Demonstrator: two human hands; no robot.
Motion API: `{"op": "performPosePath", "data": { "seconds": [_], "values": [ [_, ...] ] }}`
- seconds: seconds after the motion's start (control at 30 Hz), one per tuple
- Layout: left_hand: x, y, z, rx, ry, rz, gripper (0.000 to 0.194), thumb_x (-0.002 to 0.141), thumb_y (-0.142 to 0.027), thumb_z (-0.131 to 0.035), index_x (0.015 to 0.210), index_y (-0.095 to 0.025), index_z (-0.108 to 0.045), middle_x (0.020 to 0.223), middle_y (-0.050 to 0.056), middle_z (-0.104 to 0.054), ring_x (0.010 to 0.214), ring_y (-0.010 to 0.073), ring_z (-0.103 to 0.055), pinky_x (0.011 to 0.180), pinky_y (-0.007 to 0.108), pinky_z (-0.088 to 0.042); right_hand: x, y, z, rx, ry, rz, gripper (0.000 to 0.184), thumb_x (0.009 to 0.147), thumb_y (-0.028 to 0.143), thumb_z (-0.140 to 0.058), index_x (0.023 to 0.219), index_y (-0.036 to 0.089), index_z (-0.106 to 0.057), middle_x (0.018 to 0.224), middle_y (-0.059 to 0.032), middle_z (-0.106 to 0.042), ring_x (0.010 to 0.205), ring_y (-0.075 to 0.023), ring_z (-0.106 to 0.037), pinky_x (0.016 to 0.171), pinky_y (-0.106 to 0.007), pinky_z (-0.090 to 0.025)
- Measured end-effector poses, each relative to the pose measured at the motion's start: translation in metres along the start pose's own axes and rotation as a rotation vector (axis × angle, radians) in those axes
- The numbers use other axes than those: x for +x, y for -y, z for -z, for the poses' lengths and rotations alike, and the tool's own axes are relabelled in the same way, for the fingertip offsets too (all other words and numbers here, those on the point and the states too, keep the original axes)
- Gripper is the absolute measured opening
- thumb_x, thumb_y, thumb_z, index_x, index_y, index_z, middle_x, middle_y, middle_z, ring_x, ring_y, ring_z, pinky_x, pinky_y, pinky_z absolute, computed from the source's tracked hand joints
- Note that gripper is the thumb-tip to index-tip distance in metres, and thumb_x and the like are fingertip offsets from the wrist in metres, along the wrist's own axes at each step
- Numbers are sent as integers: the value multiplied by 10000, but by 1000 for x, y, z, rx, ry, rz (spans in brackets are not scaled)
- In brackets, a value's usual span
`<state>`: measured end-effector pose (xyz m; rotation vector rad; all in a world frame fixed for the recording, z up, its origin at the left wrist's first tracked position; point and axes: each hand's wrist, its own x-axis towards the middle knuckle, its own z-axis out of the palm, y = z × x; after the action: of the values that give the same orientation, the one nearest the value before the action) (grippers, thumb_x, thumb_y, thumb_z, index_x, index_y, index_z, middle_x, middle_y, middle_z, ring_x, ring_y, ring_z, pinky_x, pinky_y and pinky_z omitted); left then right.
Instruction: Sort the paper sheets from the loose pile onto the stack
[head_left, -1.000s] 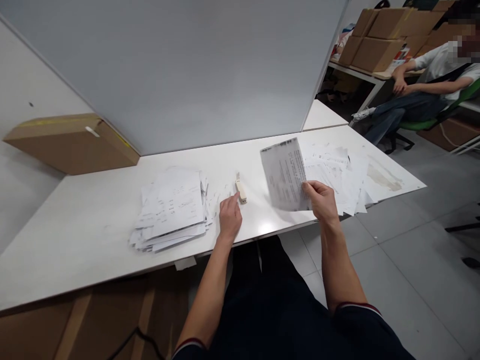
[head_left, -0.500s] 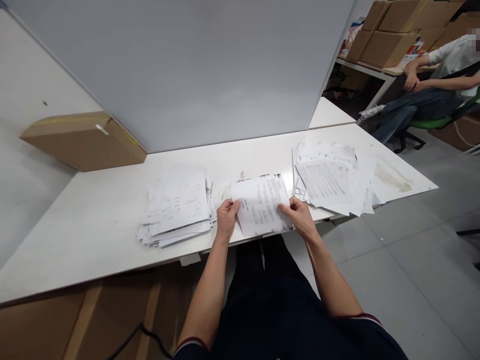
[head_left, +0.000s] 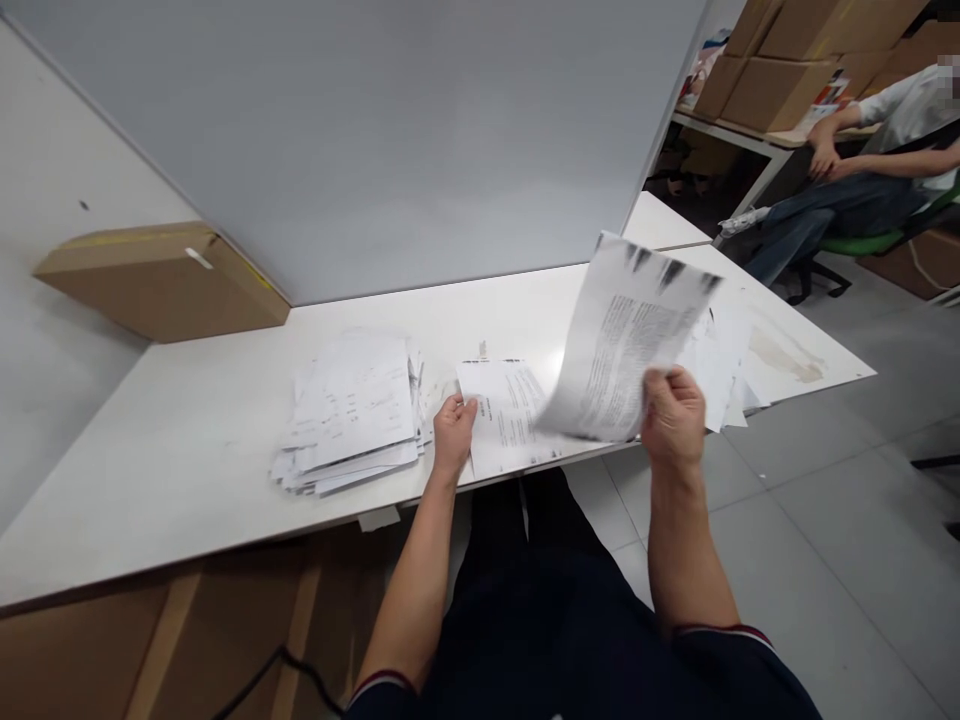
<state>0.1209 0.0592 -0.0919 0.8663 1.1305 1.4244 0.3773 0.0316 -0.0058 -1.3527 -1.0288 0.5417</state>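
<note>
My right hand (head_left: pixel 674 408) grips the lower right part of a printed sheet of paper (head_left: pixel 626 335), which is lifted, curved and tilted, with dark smudges along its far edge. Behind it, the raised sheet hides most of the right paper pile (head_left: pixel 733 375). My left hand (head_left: pixel 454 432) pinches the left edge of another printed sheet (head_left: pixel 501 420) at the table's front edge; its right part lies under the raised one. Left of that hand is a thick, uneven stack of papers (head_left: pixel 360 400).
The white table (head_left: pixel 187 460) backs onto a grey upright panel (head_left: pixel 420 150). A cardboard box (head_left: pixel 165 285) leans at the back left. Beyond the right end, a seated person (head_left: pixel 847 185) is near stacked cartons (head_left: pixel 795 75). More cardboard (head_left: pixel 225 630) lies below the table.
My right hand has lifted a sheet off the one in front of me and swung it up and right over the right pile. My left hand has stayed at the left edge.
</note>
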Motion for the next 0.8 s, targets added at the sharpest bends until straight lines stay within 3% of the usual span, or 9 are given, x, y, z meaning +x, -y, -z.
{"op": "performPosePath", "data": {
  "seconds": [0.1, 0.17, 0.37, 0.5, 0.57, 0.63, 0.7, 0.8],
  "values": [
    [1, 1, 0, 46, -11, -12, 320, 688, -399, -653, 889, -169, -559, 589, -36, -612, 501, 107, -560, 530, 225, -442, -9, -20, -27, -162, 285, -89, 265, 748, 445, -516, 683, 188, -511, 574, 34, -449, 545, -112, -408, 521, -233, -320],
    [1, 1, 1, 94, -22, -31, 316, 706, -416, -631, 887, -164, -570, 605, -33, -605, 532, 108, -560, 562, 228, -445, -16, -35, -46, -292, 383, -97, 270, 739, 424, -513, 613, 187, -476, 535, 45, -403, 532, -107, -376, 514, -232, -293],
    [-1, -1, 2, 292, -64, -136, 307, 782, -463, -530, 830, -166, -588, 625, -27, -554, 612, 106, -535, 601, 208, -426, -26, -55, -72, -402, 414, -106, 266, 748, 411, -472, 593, 199, -424, 507, 53, -390, 530, -108, -365, 518, -231, -275],
    [-3, 0, -1, 270, -9, -87, 320, 761, -451, -569, 916, -172, -560, 587, -39, -540, 553, 106, -525, 573, 221, -438, -28, -55, -74, -446, 464, -96, 281, 765, 448, -458, 658, 193, -503, 554, 26, -485, 546, -127, -420, 540, -248, -311],
    [-4, 1, -2, 269, -1, -97, 312, 760, -441, -577, 909, -168, -558, 596, -31, -554, 553, 109, -534, 581, 230, -448, -29, -55, -73, -456, 450, -72, 315, 772, 473, -461, 808, 178, -567, 698, -23, -586, 604, -152, -481, 592, -275, -359],
    [-5, 0, -2, 234, 23, -121, 296, 759, -430, -582, 892, -166, -556, 627, -17, -580, 579, 115, -556, 608, 240, -460, -27, -54, -71, -400, 388, -82, 440, 761, 498, -493, 1038, 161, -553, 973, -103, -617, 755, -191, -542, 678, -314, -405],
    [-7, -3, -3, 165, 62, -154, 288, 757, -418, -590, 893, -167, -553, 690, 1, -616, 633, 123, -584, 654, 252, -470, -24, -52, -67, -251, 384, -166, 572, 740, 510, -540, 1185, 156, -485, 1161, -147, -556, 913, -221, -550, 749, -339, -428],
    [-11, -17, -5, 124, 95, -230, 264, 768, -396, -587, 897, -167, -567, 756, 14, -641, 707, 129, -603, 699, 254, -470, -16, -42, -61, 85, 602, -317, 527, 737, 496, -572, 1154, 177, -518, 1119, -118, -598, 957, -221, -567, 770, -343, -454]
  ]
}}
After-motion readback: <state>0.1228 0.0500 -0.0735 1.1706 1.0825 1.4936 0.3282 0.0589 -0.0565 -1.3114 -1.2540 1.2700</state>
